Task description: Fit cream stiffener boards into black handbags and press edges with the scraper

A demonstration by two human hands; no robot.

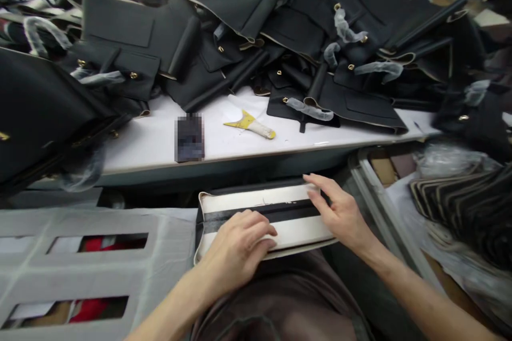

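A black bag piece with two white strips (pixel 304 230) lies across the person's lap, its striped face up and pale raw edges at its rim. My left hand (pixel 245 242) rests on the near white strip, fingers curled together against the surface; whether they pinch anything is hidden. At the piece's right end is my right hand (pixel 336 208), with thumb and forefinger apart, touching the far corner. Beyond, on the white table (pixel 224 145), lie a yellow and white pointed tool (pixel 252 124) and a dark, pixelated flat object (pixel 189 138).
Black leather bag parts (pixel 236 5) with wrapped handles and gold fittings are heaped along the table's back. A grey slotted crate (pixel 160 272) stands at the left. On the right, a container (pixel 370 192) stands near stacked dark pieces (pixel 472 213) and clear plastic.
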